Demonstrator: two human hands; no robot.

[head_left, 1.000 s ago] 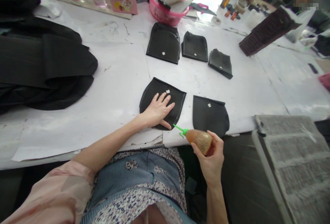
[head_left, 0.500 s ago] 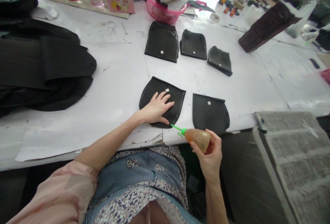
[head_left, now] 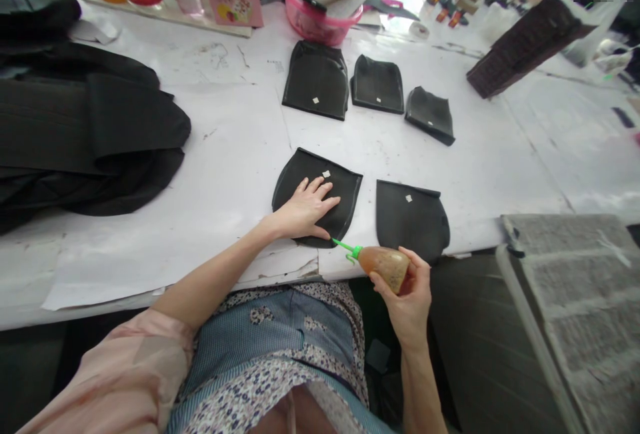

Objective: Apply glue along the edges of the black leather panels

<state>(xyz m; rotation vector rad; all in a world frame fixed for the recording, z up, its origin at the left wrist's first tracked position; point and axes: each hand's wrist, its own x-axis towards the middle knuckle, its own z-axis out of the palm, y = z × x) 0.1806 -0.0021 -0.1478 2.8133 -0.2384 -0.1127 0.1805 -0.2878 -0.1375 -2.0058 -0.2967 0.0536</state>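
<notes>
L hand (head_left: 306, 211) lies flat, pinning a rounded black leather-like panel (head_left: 300, 169). R hand (head_left: 407, 301) grips an amber squeeze bottle w/ green nozzle (head_left: 384, 266), tip at that panel's near rim. Edge bead prob. barely begun. The matching black panel (head_left: 410, 221) to its right & three more black panels (head_left: 377, 84) beyond it seem untouched.

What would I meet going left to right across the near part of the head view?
A heap of folded black fabric → left hand flat on a black rounded panel → amber squeeze bottle with green nozzle, held in the right hand → grey mesh tray.
</notes>
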